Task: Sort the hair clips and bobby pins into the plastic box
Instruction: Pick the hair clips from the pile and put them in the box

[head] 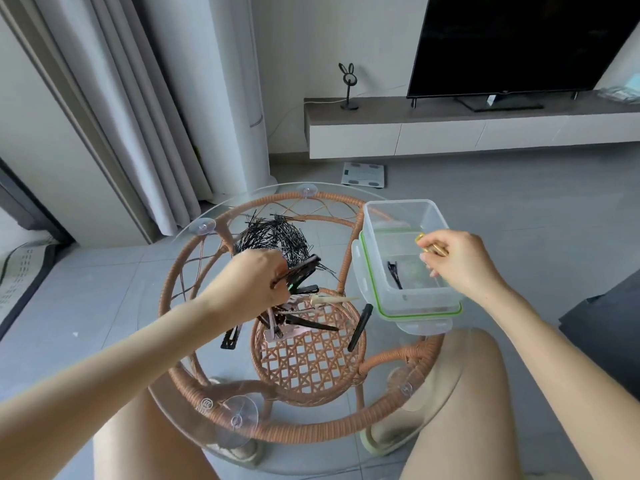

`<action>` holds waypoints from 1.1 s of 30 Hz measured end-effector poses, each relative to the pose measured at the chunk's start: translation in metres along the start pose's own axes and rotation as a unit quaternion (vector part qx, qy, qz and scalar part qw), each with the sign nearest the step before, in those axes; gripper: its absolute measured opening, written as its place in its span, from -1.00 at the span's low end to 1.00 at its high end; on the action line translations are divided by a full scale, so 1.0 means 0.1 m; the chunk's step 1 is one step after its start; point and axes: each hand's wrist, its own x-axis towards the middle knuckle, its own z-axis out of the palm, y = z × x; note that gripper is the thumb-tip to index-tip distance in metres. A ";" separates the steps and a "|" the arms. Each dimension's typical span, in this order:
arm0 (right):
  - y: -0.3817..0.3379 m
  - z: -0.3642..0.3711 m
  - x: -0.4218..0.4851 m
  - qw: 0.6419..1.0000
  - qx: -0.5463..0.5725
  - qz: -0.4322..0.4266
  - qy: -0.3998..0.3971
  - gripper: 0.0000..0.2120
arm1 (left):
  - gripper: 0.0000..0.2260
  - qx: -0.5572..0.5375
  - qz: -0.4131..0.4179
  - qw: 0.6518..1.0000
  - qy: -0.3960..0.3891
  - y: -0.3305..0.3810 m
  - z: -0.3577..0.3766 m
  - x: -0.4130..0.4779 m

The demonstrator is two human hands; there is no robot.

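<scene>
Your worktop [194,327] is a round sheet of clear glass resting on a woven rattan frame [391,415], with suction cups at the rim. Far from you, left of centre, lies a tangled heap of black bobby pins [273,237]. Nearer you, a loose cluster of hair clips [294,318] lies at the middle, with one black clip [360,327] just to its right. The plastic box [408,258] stands on its green-edged lid at your right edge.
</scene>
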 end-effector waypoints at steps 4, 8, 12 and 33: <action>0.05 -0.02 -0.01 0.996 -0.082 -0.014 -0.032 -0.87 | -0.89 -0.025 0.046 0.998 0.040 0.35 -0.10 0.30; 0.09 -0.07 -0.06 0.995 -0.091 -0.027 -0.025 -0.89 | -0.96 -0.047 0.111 0.992 0.029 0.85 -0.08 0.71; 0.18 -0.14 -0.09 0.997 -0.054 -0.029 0.046 -0.87 | -0.93 -0.050 0.142 0.988 -0.039 1.30 0.16 1.12; -0.34 0.58 -0.81 0.910 -0.172 -0.272 -0.260 -0.25 | -0.66 0.031 -0.019 0.997 -0.072 -0.11 0.12 0.09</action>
